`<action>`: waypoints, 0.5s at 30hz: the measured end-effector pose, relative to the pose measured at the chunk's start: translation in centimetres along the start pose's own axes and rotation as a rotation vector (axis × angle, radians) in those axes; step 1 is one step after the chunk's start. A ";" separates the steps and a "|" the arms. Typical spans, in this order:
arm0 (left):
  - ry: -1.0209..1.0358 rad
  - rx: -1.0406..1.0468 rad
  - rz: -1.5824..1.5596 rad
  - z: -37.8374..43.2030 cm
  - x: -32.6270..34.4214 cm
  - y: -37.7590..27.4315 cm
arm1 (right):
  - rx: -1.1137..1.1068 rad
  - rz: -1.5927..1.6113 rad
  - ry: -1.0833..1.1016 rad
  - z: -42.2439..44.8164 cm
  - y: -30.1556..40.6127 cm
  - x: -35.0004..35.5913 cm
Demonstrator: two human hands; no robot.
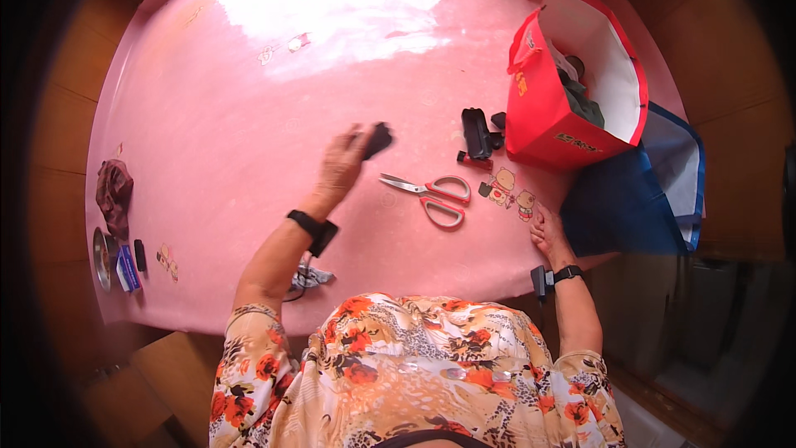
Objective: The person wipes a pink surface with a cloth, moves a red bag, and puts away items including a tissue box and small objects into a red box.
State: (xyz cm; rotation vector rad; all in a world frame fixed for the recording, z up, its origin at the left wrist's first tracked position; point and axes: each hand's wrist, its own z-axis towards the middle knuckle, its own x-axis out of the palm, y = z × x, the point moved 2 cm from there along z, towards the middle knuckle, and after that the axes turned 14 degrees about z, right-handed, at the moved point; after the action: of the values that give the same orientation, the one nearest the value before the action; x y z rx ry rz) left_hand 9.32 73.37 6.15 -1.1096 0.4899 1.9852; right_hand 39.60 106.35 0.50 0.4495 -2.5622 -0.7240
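Observation:
My left hand (342,158) grips a small black object (377,140) above the middle of the tablecloth; motion blur hides what kind it is. To the right of that hand lies a pair of scissors (429,194) with red and grey handles, its blades slightly apart. My right hand (547,233) rests by the table's near right edge, fingers loosely curled, with nothing visible in it. Beside it stands a dark blue bag (612,199). A black case-like object (476,133) lies beyond the scissors, next to a small red item (475,160).
A red bag (541,118) with a white lining stands open at the right, cloth (581,102) inside. The pink tablecloth (249,137) has strong glare at the back. At the left lie a maroon cloth (115,196), a metal bowl (101,259) and a blue-and-white box (128,269).

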 end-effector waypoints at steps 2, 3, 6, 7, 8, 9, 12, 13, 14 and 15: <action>0.011 -0.111 0.211 -4.2 -1.6 8.0 | 0.002 -0.022 0.012 -0.1 0.1 0.4; 0.009 -0.178 0.265 -6.5 -2.7 11.6 | 0.000 -0.022 0.018 0.0 0.3 0.2; 0.153 -0.466 0.526 -14.6 -6.1 20.5 | 0.011 -0.025 0.036 0.3 0.1 0.0; 0.254 -0.648 0.507 -16.5 -7.6 21.7 | 0.021 -0.038 0.034 0.3 0.3 0.2; 0.310 -0.689 0.584 -18.2 -8.6 22.1 | 0.030 -0.019 0.024 0.9 0.2 -0.7; 0.371 -0.736 0.676 -20.2 -9.6 22.7 | 0.047 -0.028 0.008 0.5 0.3 0.1; 0.642 -1.048 0.773 -21.5 -8.9 23.4 | 0.059 -0.028 0.027 1.0 0.5 -0.4; 0.519 -0.959 0.784 -19.1 -8.4 22.2 | 0.070 -0.025 0.037 1.0 0.5 -0.5; 0.397 -0.875 0.796 -16.9 -8.1 21.3 | 0.086 -0.025 0.053 1.1 0.5 -0.5; 0.275 -0.790 0.803 -14.8 -7.4 21.0 | 0.093 -0.027 0.053 1.1 0.6 -0.4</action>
State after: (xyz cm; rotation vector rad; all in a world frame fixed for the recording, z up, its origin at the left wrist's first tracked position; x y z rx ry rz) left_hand 2.81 47.63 3.40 -1.8954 0.3037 2.8682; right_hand 39.29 107.41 -0.11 0.5274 -2.5520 -0.5963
